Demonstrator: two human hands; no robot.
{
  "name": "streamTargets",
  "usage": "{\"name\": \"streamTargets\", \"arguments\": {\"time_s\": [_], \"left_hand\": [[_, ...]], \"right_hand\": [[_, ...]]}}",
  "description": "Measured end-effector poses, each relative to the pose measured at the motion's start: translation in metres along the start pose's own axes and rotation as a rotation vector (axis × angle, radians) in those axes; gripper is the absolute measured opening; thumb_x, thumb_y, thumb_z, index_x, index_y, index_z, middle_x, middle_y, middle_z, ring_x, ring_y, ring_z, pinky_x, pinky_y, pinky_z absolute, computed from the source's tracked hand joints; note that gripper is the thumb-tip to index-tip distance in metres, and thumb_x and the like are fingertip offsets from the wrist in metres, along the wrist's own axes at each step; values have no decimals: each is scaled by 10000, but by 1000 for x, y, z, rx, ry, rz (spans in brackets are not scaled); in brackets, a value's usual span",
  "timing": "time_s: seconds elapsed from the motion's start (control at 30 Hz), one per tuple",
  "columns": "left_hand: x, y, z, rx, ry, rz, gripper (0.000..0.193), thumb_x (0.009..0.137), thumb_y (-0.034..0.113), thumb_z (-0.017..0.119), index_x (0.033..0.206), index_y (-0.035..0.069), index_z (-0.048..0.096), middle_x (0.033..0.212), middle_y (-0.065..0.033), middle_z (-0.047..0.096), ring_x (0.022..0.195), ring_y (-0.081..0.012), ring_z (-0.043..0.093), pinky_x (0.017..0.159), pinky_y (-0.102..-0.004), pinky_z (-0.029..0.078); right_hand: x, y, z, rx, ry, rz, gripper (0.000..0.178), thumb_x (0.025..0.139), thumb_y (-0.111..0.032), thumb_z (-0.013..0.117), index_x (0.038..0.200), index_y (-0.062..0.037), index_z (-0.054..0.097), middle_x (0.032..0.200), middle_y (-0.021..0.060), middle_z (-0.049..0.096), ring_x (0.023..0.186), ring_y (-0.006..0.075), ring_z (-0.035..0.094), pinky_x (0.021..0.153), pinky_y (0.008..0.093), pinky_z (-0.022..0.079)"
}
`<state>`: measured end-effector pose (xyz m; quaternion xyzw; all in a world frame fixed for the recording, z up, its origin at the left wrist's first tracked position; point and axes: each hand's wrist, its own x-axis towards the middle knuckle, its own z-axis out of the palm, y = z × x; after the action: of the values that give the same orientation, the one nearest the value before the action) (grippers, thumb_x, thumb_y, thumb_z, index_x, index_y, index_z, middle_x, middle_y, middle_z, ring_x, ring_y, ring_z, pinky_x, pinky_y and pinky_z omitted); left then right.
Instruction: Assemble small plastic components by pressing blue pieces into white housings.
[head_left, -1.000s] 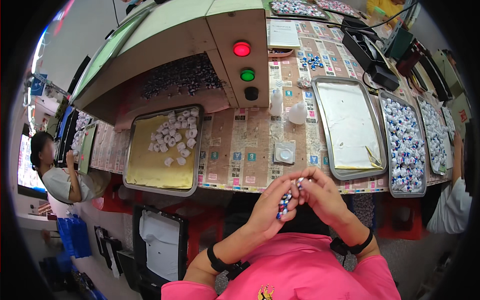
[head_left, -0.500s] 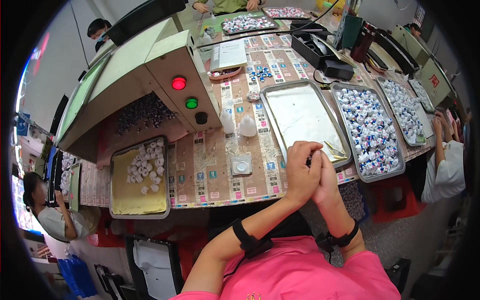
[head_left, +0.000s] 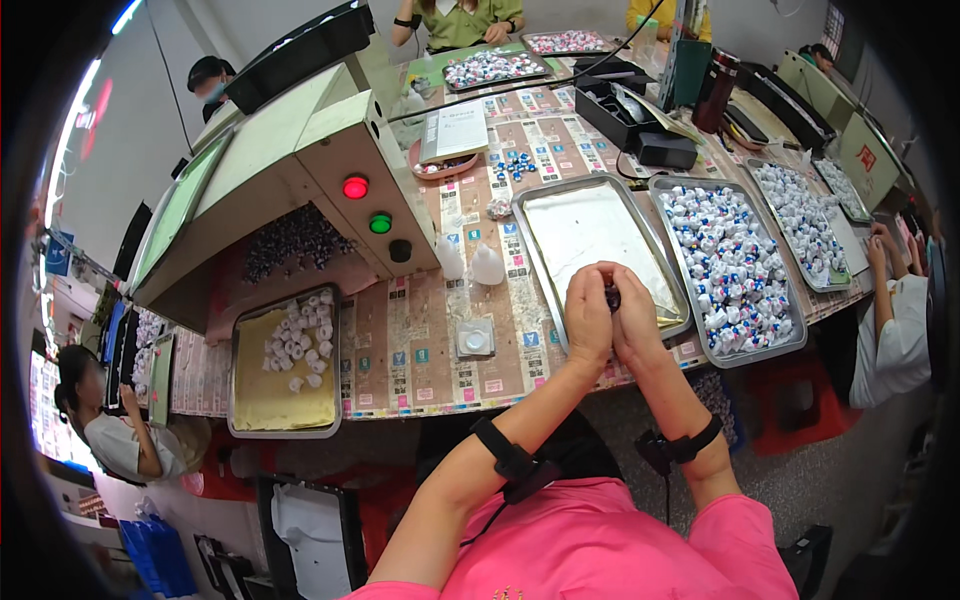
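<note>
My left hand point(head_left: 588, 318) and my right hand point(head_left: 637, 318) are cupped together, fingertips meeting, over the near part of a metal tray point(head_left: 528, 240) lined with a white sheet point(head_left: 590, 225). Between the palms a few small dark pieces point(head_left: 612, 297) show; most of what the hands enclose is hidden. A yellowish slim tool point(head_left: 668, 317) lies in the tray's near right corner, partly covered by my right hand. Right of it stands a metal tray point(head_left: 757, 362) heaped with small white pieces with blue and red parts point(head_left: 735, 265).
At left a box-shaped machine point(head_left: 330, 150) with a red and a green light holds many small dark pieces point(head_left: 290, 240). Before it lies a tray point(head_left: 285, 434) with white rings point(head_left: 305, 335). Two white bottles point(head_left: 487, 265), a small square pad point(head_left: 475, 338) and blue pieces point(head_left: 515, 166) stand between. Co-workers sit around.
My hands have turned from overlapping, the left across the right, to side by side with a gap between the palms. Dark pieces now show in that gap. The view has shifted slightly.
</note>
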<state>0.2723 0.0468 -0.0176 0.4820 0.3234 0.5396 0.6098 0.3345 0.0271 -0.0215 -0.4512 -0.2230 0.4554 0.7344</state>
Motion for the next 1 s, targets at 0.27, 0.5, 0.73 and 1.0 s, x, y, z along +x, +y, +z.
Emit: {"name": "streamTargets", "arguments": {"time_s": [0.27, 0.5, 0.73, 1.0], "left_hand": [[1, 43, -53, -398, 18, -284, 229, 935, 167, 456, 963, -11, 596, 927, -85, 610, 930, -173, 561, 884, -299, 423], [-23, 121, -155, -444, 6, -553, 232, 930, 189, 489, 1006, -3, 595, 964, -87, 610, 956, -178, 554, 916, -295, 423], [-21, 178, -291, -100, 205, -366, 175, 915, 111, 517, 1041, 5, 575, 944, -73, 607, 861, -142, 568, 821, -271, 467], [43, 213, -377, 878, 320, -199, 494, 721, 139, 640, 1173, -22, 520, 1080, -129, 586, 973, -208, 569, 835, -315, 451]], "right_hand": [[2, -6, -6, -164, 44, -39, 304, 955, -242, 464, 1111, -12, 587, 976, 92, 627, 938, 154, 563, 838, 286, 412], [-9, -16, -14, -249, 60, -91, 261, 965, -139, 452, 1152, 13, 551, 1057, 89, 606, 1022, 165, 566, 941, 286, 413], [-35, -23, -8, -345, 43, -260, 211, 953, -88, 460, 1101, 17, 568, 1038, 77, 607, 1023, 145, 561, 924, 275, 405], [-86, -35, 19, -415, -171, -236, 140, 925, -44, 483, 1000, 16, 584, 933, 50, 601, 885, 115, 561, 836, 249, 432]]}}
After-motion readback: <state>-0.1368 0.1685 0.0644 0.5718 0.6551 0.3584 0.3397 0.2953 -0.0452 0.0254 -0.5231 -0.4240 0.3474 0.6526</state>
